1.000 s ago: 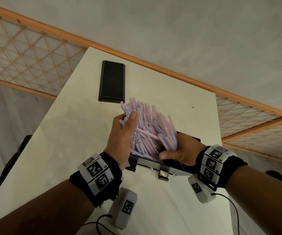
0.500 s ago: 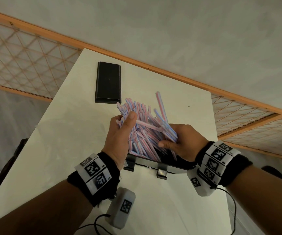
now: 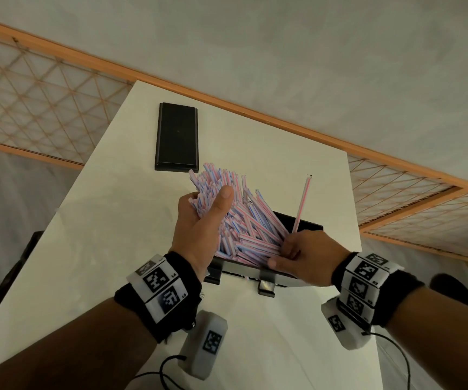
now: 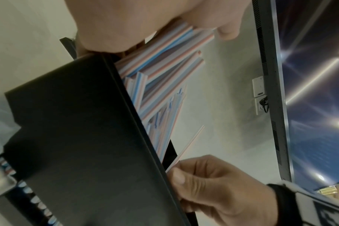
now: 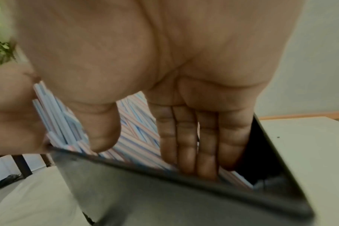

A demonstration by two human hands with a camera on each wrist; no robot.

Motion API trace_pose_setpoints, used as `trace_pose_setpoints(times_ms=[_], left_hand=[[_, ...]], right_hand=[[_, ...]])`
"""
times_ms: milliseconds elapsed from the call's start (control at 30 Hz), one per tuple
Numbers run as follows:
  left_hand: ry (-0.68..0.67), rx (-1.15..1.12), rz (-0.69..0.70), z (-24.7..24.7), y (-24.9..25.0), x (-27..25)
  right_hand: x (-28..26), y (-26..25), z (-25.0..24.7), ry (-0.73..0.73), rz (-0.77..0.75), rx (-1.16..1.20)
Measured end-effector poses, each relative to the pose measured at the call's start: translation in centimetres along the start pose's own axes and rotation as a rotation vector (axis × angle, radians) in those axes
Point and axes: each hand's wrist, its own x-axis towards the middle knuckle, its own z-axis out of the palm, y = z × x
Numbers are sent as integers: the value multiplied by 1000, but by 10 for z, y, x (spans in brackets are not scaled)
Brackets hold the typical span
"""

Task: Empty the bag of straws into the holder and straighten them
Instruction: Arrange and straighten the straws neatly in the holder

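Observation:
Several pink-and-blue striped straws [image 3: 244, 220] fan out leftward from the black holder [image 3: 308, 223] on the white table. My left hand [image 3: 204, 215] grips the leaning bundle near its tops, thumb across the front. My right hand [image 3: 303, 254] reaches into the holder's right end, its straight fingers [image 5: 186, 137] pressed against the straws [image 5: 133, 122] low down. One single straw [image 3: 301, 202] stands apart, rising from beside those fingers. The left wrist view shows the holder's dark wall [image 4: 77, 137], the gripped straws [image 4: 161, 61] and the right hand [image 4: 213, 183] at the rim. No bag is in view.
A flat black rectangular piece [image 3: 177, 136] lies farther back on the table [image 3: 114, 220]. The table's edges drop off on the left and right. A wooden lattice rail [image 3: 44, 108] and grey wall run behind. Cables and wrist units hang near the front edge.
The right hand has let go of the raised straws and sunk into the holder's right end. One straw now stands alone. The left hand keeps its grip.

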Motion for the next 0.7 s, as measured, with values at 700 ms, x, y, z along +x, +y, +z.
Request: trace_pose_setpoints(times_ms=[700], left_hand=[[16,-44,8,-4,-8,6]], right_hand=[[-9,-7,7,-103,-123,145]])
